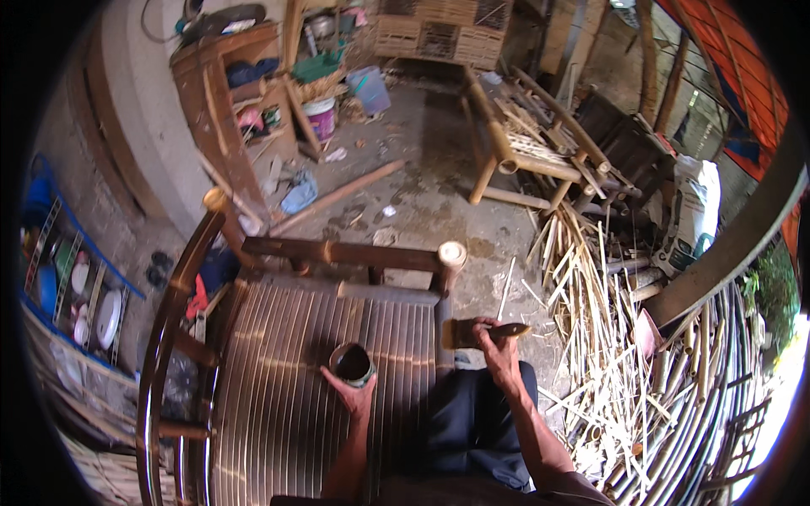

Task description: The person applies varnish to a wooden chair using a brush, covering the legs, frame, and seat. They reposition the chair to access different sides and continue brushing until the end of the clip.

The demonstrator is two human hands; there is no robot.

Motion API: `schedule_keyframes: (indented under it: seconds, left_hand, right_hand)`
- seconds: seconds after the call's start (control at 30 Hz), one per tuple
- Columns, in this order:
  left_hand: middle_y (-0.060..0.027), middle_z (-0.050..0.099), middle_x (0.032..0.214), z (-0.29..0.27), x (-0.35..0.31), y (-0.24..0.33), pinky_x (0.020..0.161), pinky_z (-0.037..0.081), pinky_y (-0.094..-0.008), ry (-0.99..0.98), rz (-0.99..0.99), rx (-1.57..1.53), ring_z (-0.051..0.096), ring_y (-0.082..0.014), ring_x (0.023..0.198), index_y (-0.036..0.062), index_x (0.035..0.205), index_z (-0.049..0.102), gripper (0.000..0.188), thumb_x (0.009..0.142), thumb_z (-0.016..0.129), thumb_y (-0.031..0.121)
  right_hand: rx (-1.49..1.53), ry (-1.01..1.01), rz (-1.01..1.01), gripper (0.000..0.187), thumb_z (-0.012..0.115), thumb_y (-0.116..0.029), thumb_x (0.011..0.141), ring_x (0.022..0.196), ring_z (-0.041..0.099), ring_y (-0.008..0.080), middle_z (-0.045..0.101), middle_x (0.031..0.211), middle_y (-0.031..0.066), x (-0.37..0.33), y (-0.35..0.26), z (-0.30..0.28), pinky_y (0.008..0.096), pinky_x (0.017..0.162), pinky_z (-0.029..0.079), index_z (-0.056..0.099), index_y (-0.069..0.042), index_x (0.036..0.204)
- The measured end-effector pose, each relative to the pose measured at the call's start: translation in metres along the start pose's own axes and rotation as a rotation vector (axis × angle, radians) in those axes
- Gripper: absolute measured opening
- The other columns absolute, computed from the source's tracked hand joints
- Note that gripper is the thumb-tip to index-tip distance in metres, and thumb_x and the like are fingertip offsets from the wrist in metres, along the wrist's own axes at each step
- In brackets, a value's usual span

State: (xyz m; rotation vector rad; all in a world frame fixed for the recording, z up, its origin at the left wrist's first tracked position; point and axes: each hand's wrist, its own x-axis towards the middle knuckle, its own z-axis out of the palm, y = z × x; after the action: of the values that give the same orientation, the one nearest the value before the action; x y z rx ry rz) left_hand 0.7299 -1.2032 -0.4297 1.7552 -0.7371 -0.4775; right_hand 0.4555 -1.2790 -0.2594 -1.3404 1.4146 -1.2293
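My left hand (pixel 354 395) is closed round a small round can (pixel 361 379) with dark contents, held on or just over the slatted seat. My right hand (pixel 501 358) grips a wide flat paintbrush (pixel 511 330), its brown bristle end pointing left towards the seat's right edge. Both hands are at a dark brown bamboo bench (pixel 278 337), glossy in places, with rows of narrow slats. Its front rail (pixel 337 252) ends in a pale cut post top (pixel 452 254), and a curved armrest rises at the left. My dark-trousered leg lies beside the slats, under the brush.
Loose bamboo strips (pixel 582 320) and poles (pixel 700 396) cover the floor at right. Behind stands an unfinished-looking bamboo frame (pixel 527 160) piled with pieces. A wooden cabinet (pixel 221 110), a bucket (pixel 320 119), a long pole (pixel 337 198) and a blue rack (pixel 72 270) are left.
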Motion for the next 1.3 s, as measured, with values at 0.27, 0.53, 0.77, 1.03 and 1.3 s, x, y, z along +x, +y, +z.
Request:
schedule_keyframes:
  seconds: [0.27, 0.53, 0.77, 1.03, 1.3]
  left_hand:
    - [-0.0257, 0.033, 0.143, 0.000, 0.017, -0.010, 0.109, 0.033, -0.0470, 0.045, 0.077, 0.035, 0.039, -0.0415, 0.129, 0.0093, 0.150, 0.007, 0.127, 0.052, 0.088, 0.017]
    - [-0.0248, 0.021, 0.150, 0.037, 0.036, 0.040, 0.114, 0.025, -0.0469, -0.261, 0.041, -0.018, 0.028, -0.0387, 0.137, 0.0097, 0.151, 0.002, 0.130, 0.054, 0.089, 0.013]
    - [-0.0274, 0.033, 0.143, 0.073, 0.058, 0.054, 0.108, 0.034, -0.0467, -0.334, 0.040, 0.020, 0.038, -0.0408, 0.130, 0.0089, 0.150, 0.002, 0.125, 0.058, 0.087, 0.015]
    - [-0.0321, 0.022, 0.148, 0.096, 0.072, 0.003, 0.111, 0.031, -0.0429, -0.398, 0.287, -0.057, 0.031, -0.0433, 0.135, 0.0029, 0.148, -0.007, 0.132, 0.060, 0.088, 0.026]
    - [-0.0249, 0.031, 0.146, -0.111, 0.035, -0.078, 0.112, 0.027, -0.0451, 0.204, 0.165, 0.452, 0.032, -0.0386, 0.135, -0.0020, 0.145, 0.024, 0.092, 0.081, 0.072, 0.043]
  right_hand:
    - [-0.068, -0.016, 0.099, 0.028, 0.063, -0.023, 0.091, 0.080, 0.059, 0.0107, 0.064, 0.085, 0.0029, -0.001, 0.017, 0.013, 0.0277, 0.073, 0.048, 0.063, -0.001, 0.107]
    - [-0.008, 0.080, 0.096, 0.029, 0.063, -0.023, 0.091, 0.088, 0.059, 0.0113, 0.064, 0.092, 0.0043, 0.012, 0.033, 0.011, 0.0271, 0.077, 0.048, 0.062, -0.001, 0.110]
    - [0.189, 0.095, 0.079, 0.039, 0.064, -0.023, 0.093, 0.088, 0.057, 0.0124, 0.062, 0.095, 0.0046, 0.042, 0.000, 0.009, 0.0275, 0.079, 0.048, 0.049, -0.003, 0.123]
    - [-0.264, -0.031, -0.170, 0.036, 0.065, -0.027, 0.090, 0.087, 0.068, 0.0247, 0.070, 0.092, 0.0194, 0.060, -0.026, 0.038, 0.0349, 0.075, 0.052, 0.059, -0.001, 0.114]
    - [-0.434, -0.427, -0.402, 0.029, 0.064, -0.023, 0.090, 0.087, 0.068, 0.0253, 0.070, 0.095, 0.0158, 0.066, -0.057, 0.109, 0.0347, 0.075, 0.053, 0.065, -0.005, 0.111]
